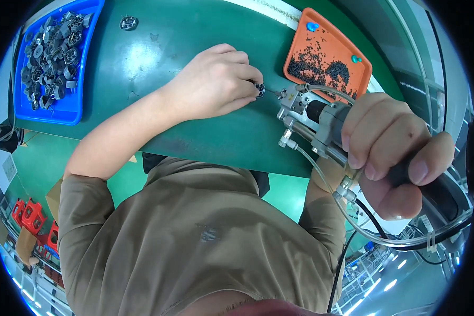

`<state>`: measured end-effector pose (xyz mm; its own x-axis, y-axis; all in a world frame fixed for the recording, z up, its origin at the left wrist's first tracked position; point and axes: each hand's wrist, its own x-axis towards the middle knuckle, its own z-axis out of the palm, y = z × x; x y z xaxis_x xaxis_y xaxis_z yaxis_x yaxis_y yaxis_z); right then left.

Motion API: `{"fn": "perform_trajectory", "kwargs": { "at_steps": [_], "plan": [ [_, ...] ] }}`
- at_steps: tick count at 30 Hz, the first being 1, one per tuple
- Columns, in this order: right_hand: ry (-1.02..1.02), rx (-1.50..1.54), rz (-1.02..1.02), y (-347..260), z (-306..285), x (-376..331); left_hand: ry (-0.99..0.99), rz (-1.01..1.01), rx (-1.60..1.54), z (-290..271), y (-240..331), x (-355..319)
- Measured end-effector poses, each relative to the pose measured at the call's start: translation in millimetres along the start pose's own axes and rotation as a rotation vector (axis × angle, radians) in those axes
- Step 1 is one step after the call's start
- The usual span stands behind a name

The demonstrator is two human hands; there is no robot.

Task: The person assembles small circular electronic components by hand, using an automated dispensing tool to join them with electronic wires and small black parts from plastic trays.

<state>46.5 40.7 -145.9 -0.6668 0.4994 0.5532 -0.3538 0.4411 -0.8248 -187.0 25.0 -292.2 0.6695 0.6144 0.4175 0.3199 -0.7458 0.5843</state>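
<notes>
My left hand (221, 81) is closed round a small dark round part (260, 90), mostly hidden by the fingers, low over the green table. My right hand (392, 150) wraps the black grip of an air-fed screwdriver (321, 126) with a metal head and hoses. Its thin bit points left and reaches the part's side; whether it touches is too small to tell. One similar grey and black part (128, 22) lies by itself near the far edge. More such parts (52, 58) are heaped in a blue tray (79, 113) at the left.
An orange tray (329, 31) with many tiny black screws (321, 68) and two blue-green knobs stands at the far right of the green table (195, 145). A clear hose (326, 184) loops below the tool. Red stools (32, 216) stand on the floor at left.
</notes>
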Motion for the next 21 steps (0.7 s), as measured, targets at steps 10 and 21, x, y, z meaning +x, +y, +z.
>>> {"fn": "perform_trajectory", "kwargs": {
  "at_steps": [10,21],
  "plan": [
    [0.012,0.018,-0.033,10.3,1.0,-2.8,0.004,-0.007,0.000,0.9,-1.5,-0.6],
    [0.010,-0.011,-0.005,6.7,3.6,-3.3,0.008,-0.004,0.019,1.5,-0.9,-1.8]
  ]
}}
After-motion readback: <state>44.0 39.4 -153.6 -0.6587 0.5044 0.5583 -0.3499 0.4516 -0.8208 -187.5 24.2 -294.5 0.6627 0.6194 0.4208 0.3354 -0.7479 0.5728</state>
